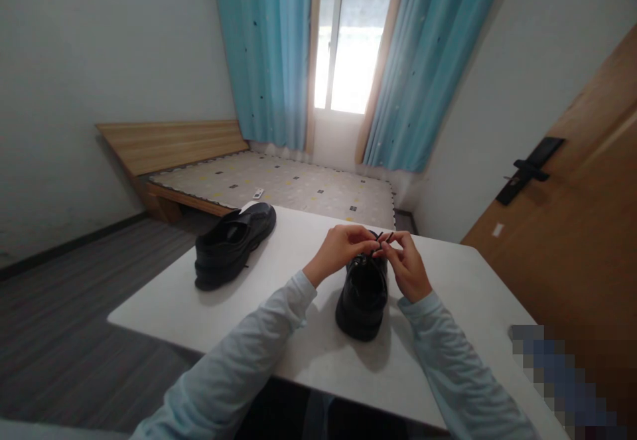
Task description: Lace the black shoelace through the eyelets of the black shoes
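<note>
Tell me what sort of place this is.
Most likely a bedroom in a home: a low wooden bed with a patterned mattress, blue curtains at a window, and a wooden door. Both hands, left hand and right hand, work shoelaces on a black shoe on a white table.

The left hand (341,249) and right hand (408,267) cover the front of the near shoe (362,297), so only lace ends (383,237) show; whether they are knotted cannot be told. Both sleeves (239,367) run off the bottom edge; a pixelated patch (557,373) hides the lower right corner.
</note>
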Demonstrator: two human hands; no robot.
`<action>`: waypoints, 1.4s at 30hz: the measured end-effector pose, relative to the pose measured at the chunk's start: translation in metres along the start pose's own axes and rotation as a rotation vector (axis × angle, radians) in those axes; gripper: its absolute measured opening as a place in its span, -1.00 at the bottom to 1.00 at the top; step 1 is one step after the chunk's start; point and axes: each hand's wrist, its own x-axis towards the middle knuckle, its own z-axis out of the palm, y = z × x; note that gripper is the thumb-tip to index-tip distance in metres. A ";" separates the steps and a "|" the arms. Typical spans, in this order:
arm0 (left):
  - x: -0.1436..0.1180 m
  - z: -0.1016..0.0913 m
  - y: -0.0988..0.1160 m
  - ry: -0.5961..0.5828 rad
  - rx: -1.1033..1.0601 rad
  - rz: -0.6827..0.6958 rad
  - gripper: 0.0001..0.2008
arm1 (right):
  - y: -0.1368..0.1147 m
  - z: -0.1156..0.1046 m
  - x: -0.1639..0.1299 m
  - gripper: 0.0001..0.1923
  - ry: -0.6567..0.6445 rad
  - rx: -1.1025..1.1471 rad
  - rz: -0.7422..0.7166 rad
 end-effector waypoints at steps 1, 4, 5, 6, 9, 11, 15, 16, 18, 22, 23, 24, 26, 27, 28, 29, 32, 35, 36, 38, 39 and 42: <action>0.000 0.001 0.000 0.016 -0.019 -0.005 -0.72 | 0.000 0.000 0.000 -0.77 0.000 -0.017 0.001; -0.001 0.004 0.002 0.067 -0.050 -0.017 -0.73 | -0.003 0.001 0.000 -0.77 -0.004 -0.066 -0.015; -0.002 0.005 0.004 0.088 -0.047 -0.022 -0.74 | -0.004 0.002 0.000 -0.78 -0.004 -0.082 -0.026; -0.002 0.006 0.005 0.109 -0.038 -0.028 -0.76 | -0.004 0.002 0.000 -0.78 -0.003 -0.095 -0.035; -0.003 0.007 0.007 0.145 0.000 -0.036 -0.77 | -0.005 0.002 0.001 -0.77 0.000 -0.102 -0.043; -0.003 0.008 0.008 0.150 0.023 -0.036 -0.76 | -0.005 0.003 0.002 -0.77 0.005 -0.092 -0.048; -0.004 0.010 0.009 0.166 0.084 -0.038 -0.78 | -0.006 0.005 0.002 -0.80 0.041 -0.109 -0.094; -0.004 0.011 0.009 0.170 0.101 -0.037 -0.79 | -0.007 0.005 0.003 -0.80 0.051 -0.107 -0.101; -0.003 0.012 0.008 0.189 0.133 -0.028 -0.80 | -0.010 0.005 0.003 -0.79 0.058 -0.096 -0.105; -0.001 0.014 0.005 0.224 0.153 -0.003 -0.84 | -0.016 0.001 0.004 -0.75 0.002 -0.122 -0.086; 0.000 0.013 0.004 0.229 0.153 0.000 -0.86 | -0.017 0.000 0.005 -0.71 -0.020 -0.133 -0.091; 0.000 0.013 0.005 0.239 0.157 0.005 -0.88 | -0.016 -0.001 0.005 -0.67 -0.040 -0.144 -0.101; 0.000 0.012 0.007 0.282 0.181 0.020 -0.91 | -0.012 -0.004 0.007 -0.59 -0.077 -0.168 -0.118; 0.000 0.011 0.009 0.308 0.188 0.029 -0.92 | -0.010 -0.004 0.008 -0.55 -0.096 -0.185 -0.114; -0.001 0.010 0.011 0.332 0.185 0.039 -0.93 | -0.007 -0.005 0.008 -0.51 -0.115 -0.207 -0.104; -0.002 0.010 0.014 0.349 0.165 0.048 -0.93 | -0.004 -0.005 0.009 -0.49 -0.135 -0.237 -0.090; -0.003 0.009 0.021 0.338 -0.015 0.056 -0.91 | 0.004 -0.003 0.010 -0.54 -0.169 -0.356 -0.055; -0.004 0.010 0.027 0.271 -0.226 0.014 -0.86 | 0.008 -0.001 0.010 -0.52 -0.130 -0.450 -0.068; -0.004 0.011 0.029 0.248 -0.271 -0.008 -0.85 | 0.009 0.000 0.010 -0.49 -0.112 -0.472 -0.081; -0.005 0.013 0.035 0.189 -0.325 -0.047 -0.84 | 0.010 0.002 0.010 -0.45 -0.089 -0.510 -0.101; -0.005 0.014 0.037 0.155 -0.340 -0.060 -0.84 | 0.011 0.003 0.010 -0.46 -0.089 -0.523 -0.106; -0.008 0.016 0.047 0.066 -0.321 -0.052 -0.83 | 0.015 0.004 0.009 -0.51 -0.086 -0.544 -0.110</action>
